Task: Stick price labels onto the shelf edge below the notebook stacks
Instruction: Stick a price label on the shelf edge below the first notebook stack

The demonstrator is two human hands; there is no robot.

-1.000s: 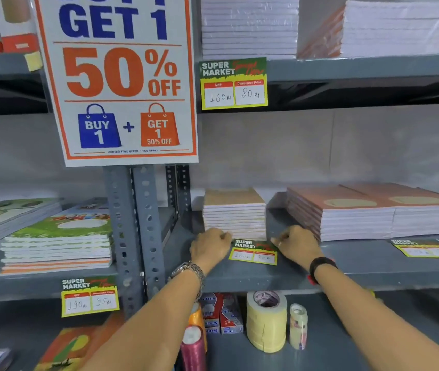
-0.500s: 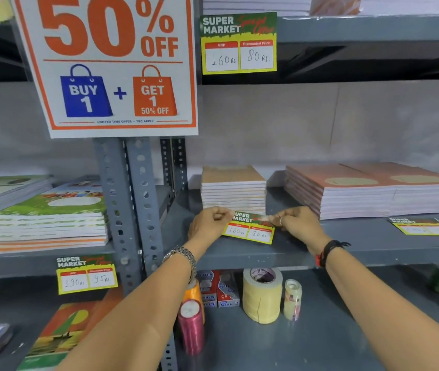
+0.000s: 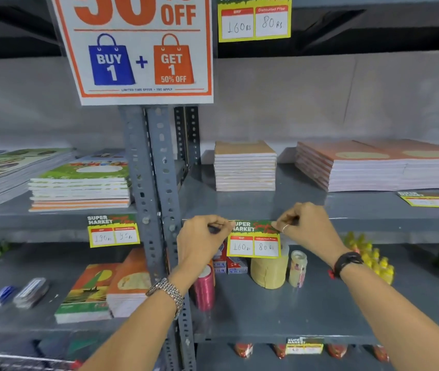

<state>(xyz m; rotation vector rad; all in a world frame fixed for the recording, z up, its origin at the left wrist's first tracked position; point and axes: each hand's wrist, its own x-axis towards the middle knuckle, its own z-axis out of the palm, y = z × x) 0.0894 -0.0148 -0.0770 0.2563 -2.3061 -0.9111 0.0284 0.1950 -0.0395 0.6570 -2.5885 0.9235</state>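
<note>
A yellow price label (image 3: 253,241) reading 160 and 80 hangs against the front edge of the grey shelf (image 3: 373,223), below the small brown-covered notebook stack (image 3: 245,167). My left hand (image 3: 202,236) pinches its top left corner. My right hand (image 3: 306,226) pinches its top right corner. Another loose label (image 3: 431,200) lies flat on the shelf in front of the orange notebook stacks (image 3: 379,167). A fixed label (image 3: 113,231) hangs under the green notebook stack (image 3: 79,186).
The perforated steel upright (image 3: 156,183) stands just left of my left hand. On the lower shelf sit a pink ribbon spool (image 3: 203,290), tape rolls (image 3: 269,271), small boxes and yellow bottles (image 3: 368,258). A 50% OFF poster (image 3: 138,49) hangs above.
Both hands lifted the label off the shelf top and brought it down and forward onto the shelf's front edge. The view has tilted downward.
</note>
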